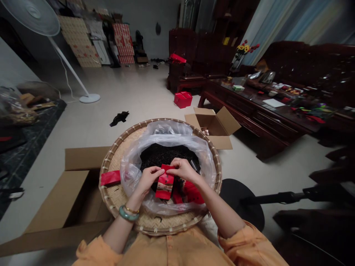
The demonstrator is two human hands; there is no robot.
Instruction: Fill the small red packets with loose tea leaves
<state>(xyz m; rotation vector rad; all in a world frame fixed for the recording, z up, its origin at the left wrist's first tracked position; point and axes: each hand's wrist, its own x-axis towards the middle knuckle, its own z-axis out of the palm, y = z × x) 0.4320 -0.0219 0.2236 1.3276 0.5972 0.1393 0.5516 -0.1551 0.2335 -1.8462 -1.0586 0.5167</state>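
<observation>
Both hands pinch the top edge of a small red packet with a picture on its lower half. My left hand grips its upper left corner, and my right hand its upper right. Below them a clear plastic bag, its mouth folded wide, holds dark loose leaves that look like tea. Further red packets lie in the bag under my right forearm. A shiny metal tool, partly hidden, rests in the leaves. The bag sits on a round woven bamboo tray, with another red packet at its left rim.
An open cardboard box stands left of the tray, another beyond its right side. Ahead are a red box and a dark scrap on the floor. A low wooden table is at right, a fan at far left.
</observation>
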